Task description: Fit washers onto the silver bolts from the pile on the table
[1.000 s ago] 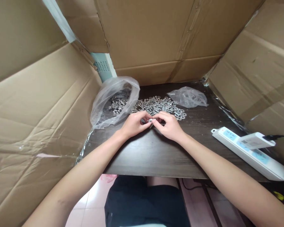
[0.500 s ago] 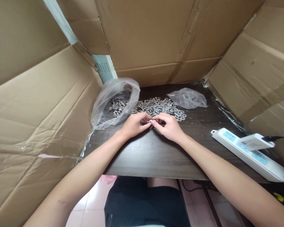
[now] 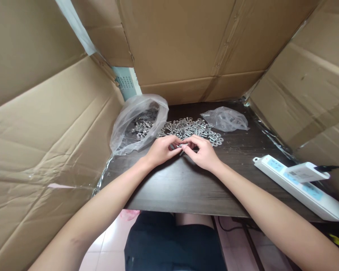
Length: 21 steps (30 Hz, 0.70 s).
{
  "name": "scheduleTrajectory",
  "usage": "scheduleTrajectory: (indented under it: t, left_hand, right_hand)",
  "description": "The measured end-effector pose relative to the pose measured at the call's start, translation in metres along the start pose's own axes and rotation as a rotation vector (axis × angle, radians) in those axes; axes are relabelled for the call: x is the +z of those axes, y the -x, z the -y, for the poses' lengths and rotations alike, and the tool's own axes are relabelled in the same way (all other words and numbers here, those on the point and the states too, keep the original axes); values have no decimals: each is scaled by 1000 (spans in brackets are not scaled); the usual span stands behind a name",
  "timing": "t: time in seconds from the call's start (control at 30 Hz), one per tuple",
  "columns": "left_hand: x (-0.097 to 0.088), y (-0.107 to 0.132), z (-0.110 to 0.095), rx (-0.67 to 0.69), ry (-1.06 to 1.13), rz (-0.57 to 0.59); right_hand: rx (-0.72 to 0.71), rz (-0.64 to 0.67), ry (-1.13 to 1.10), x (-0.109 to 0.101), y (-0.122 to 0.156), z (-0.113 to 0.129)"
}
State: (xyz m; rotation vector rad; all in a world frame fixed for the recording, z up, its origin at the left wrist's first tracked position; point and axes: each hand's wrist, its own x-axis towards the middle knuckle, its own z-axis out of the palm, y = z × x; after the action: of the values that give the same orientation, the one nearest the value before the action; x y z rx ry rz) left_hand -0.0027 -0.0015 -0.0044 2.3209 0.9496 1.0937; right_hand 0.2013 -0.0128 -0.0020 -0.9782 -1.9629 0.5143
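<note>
My left hand [image 3: 161,150] and my right hand [image 3: 203,152] meet over the dark table [image 3: 186,184], fingertips pinched together on one small metal bolt [image 3: 182,145] held between them. Just beyond the fingers lies a loose pile of bolts and washers [image 3: 190,128]. To the left of the pile an open clear plastic bag [image 3: 138,126] holds several more bolts. A smaller crumpled clear bag [image 3: 226,118] lies at the pile's right end.
Cardboard sheets [image 3: 45,124] wall in the table on the left, back and right. A white power strip [image 3: 299,186] with a white adapter plugged in lies at the right front. My lap in dark shorts [image 3: 172,244] shows below the table edge.
The hands stay pinched on the bolt with only slight finger movement. The whole view has shifted a little downward and to the right.
</note>
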Motion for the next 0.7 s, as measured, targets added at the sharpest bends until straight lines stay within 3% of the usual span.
scheduleTrajectory:
  t: [0.7]
  left_hand:
    - [1,-1,-3,-5,-3,10]
  right_hand:
    - [32,34,9,0,0,-1]
